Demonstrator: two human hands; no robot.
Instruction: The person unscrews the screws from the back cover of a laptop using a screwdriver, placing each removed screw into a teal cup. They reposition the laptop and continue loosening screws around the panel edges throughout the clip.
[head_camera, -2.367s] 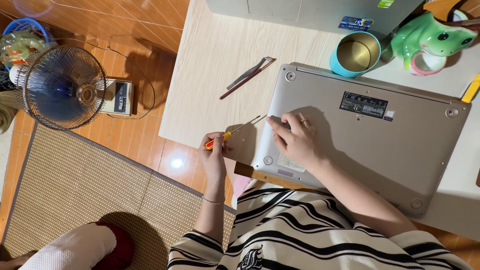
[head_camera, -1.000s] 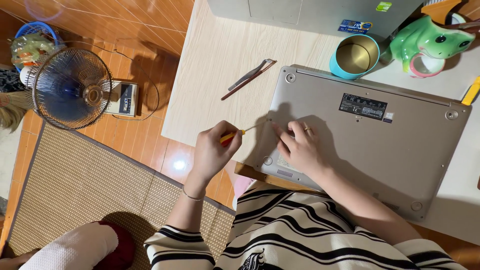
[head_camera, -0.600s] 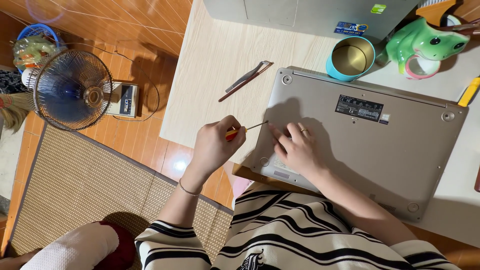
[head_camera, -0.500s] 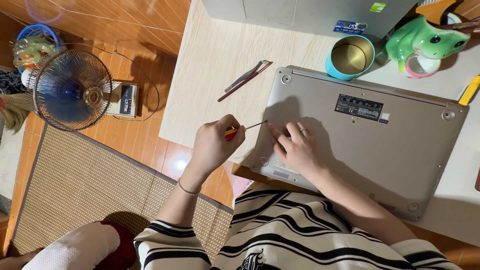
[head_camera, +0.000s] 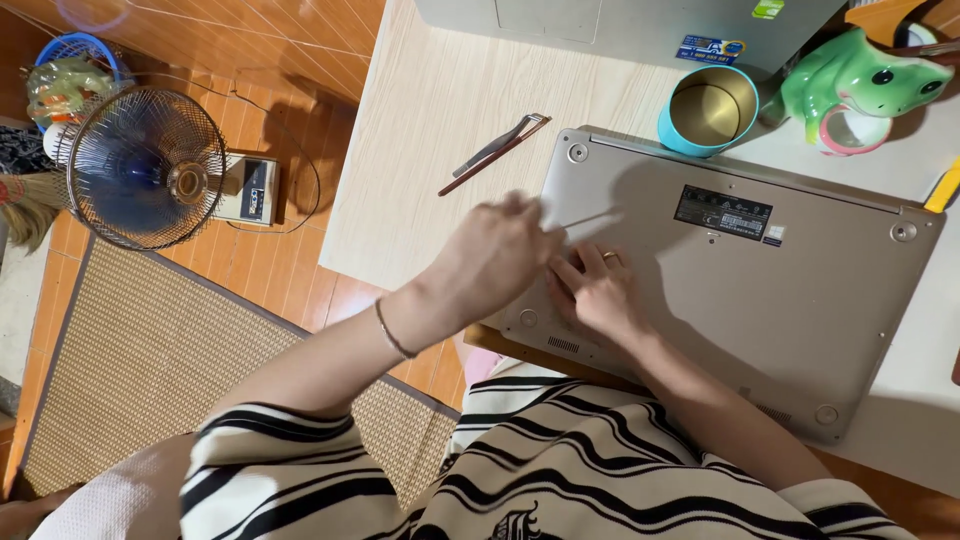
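Note:
A grey laptop (head_camera: 760, 300) lies upside down on the pale wooden table (head_camera: 430, 130), its bottom panel facing up. My left hand (head_camera: 495, 255) is closed round a thin screwdriver (head_camera: 590, 217), whose metal shaft sticks out to the right over the panel's left part; the handle is hidden in my fist. My right hand (head_camera: 595, 290) rests flat on the panel near its lower left corner, fingers spread, a ring on one finger. The two hands are close together, nearly touching.
Tweezers (head_camera: 497, 150) lie on the table left of the laptop. A blue cup (head_camera: 708, 110) and a green frog figure (head_camera: 860, 85) stand behind it, another laptop (head_camera: 620, 25) at the back. On the floor to the left are a fan (head_camera: 145, 165) and a woven mat (head_camera: 150, 370).
My left hand has moved right and up with the screwdriver, from the laptop's left edge to over the panel. My right hand has stayed in place on the panel.

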